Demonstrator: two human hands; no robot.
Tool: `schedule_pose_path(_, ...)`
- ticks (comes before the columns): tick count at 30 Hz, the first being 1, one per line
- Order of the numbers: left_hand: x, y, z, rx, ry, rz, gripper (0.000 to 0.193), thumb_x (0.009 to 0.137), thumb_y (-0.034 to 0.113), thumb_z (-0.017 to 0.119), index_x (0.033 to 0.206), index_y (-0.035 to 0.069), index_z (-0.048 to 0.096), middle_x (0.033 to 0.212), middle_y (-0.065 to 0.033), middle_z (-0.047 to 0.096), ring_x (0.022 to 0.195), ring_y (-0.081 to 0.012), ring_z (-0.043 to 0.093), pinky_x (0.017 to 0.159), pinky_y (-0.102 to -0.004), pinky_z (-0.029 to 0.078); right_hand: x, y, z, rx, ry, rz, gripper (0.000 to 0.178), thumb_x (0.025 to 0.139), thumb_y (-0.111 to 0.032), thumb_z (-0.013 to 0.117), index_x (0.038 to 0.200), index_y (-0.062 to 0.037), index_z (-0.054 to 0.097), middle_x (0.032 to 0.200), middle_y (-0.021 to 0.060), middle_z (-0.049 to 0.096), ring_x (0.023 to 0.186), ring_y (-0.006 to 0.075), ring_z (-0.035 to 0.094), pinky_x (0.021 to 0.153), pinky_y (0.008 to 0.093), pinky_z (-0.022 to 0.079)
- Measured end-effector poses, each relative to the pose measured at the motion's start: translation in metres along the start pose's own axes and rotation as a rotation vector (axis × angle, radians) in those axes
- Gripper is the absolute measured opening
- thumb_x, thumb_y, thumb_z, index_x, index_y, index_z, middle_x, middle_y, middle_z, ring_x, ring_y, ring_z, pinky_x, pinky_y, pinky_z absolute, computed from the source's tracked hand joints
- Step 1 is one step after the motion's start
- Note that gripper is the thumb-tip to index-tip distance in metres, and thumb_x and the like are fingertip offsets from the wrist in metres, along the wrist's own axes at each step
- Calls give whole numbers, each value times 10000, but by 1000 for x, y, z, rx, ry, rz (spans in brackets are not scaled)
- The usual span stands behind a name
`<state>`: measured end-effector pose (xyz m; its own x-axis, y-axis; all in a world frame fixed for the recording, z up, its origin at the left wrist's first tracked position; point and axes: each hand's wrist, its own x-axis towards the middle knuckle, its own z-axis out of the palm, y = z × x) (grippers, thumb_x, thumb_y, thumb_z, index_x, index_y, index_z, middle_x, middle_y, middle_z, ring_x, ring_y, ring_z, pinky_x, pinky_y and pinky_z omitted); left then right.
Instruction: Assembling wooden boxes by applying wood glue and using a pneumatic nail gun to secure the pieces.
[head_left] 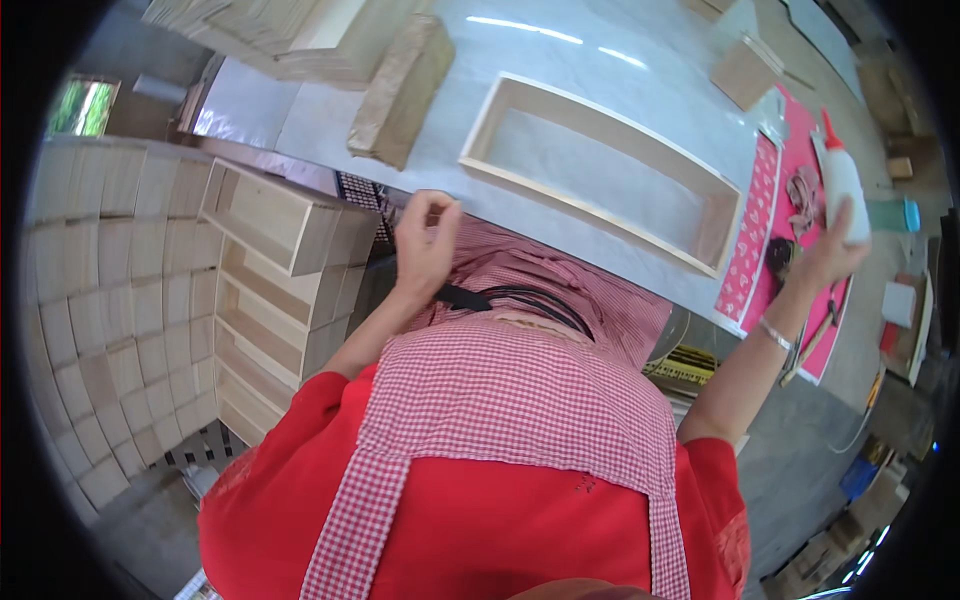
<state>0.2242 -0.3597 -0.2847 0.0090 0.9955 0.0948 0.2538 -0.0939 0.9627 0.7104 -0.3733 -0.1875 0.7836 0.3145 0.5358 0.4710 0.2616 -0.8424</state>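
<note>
My right hand, at the far right, is closed round the lower part of a white squeeze bottle with a pointed red nozzle; the nozzle points up and away. At the table's front edge, my left hand is loosely curled, fingers bent toward the thumb, and I see nothing in it. Between the two hands a shallow rectangular wooden frame lies on the grey-white table, its long side slanting along the front edge. Beneath the bottle stretches a pink patterned mat.
A long paper-wrapped block and stacked wooden boards occupy the back left. Wooden trays are piled at my left. On the mat lie a pink rag and a hammer. A wooden piece stands farther back.
</note>
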Motion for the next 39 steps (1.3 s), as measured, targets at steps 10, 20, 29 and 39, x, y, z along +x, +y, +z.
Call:
schedule_pose_path(10,-3,11,6,76,-150,236,77,899,32,646,943,-27,667,876,-103,636,788,-170,593,740,-270,466,-146,-93,60,-15,-652,214,472,838,-180,754,1228,-8,552,1072,82,607,879,142,604,624,230,513)
schedule_pose_path(20,-5,-4,-12,95,-71,112,133,917,66,625,987,-41,658,882,-120,635,798,-197,604,743,-293,476,-197,-119,106,55,-916,208,539,809,-170,785,1251,-20,515,1076,85,585,955,167,590,840,292,491)
schedule_pose_path(29,-3,-10,-15,81,-60,115,148,925,78,620,1012,-36,657,883,-121,634,806,-198,612,749,-288,477,-203,-114,122,35,-969,49,564,768,-133,807,1239,-15,521,1080,126,629,961,206,632,820,317,522)
schedule_pose_path(39,1,-22,-19,74,-33,79,149,937,80,615,1023,-35,656,873,-93,631,787,-151,595,736,-266,471,-194,-114,132,0,-950,-103,559,746,-122,816,1215,-15,531,1057,147,653,942,242,660,804,332,533)
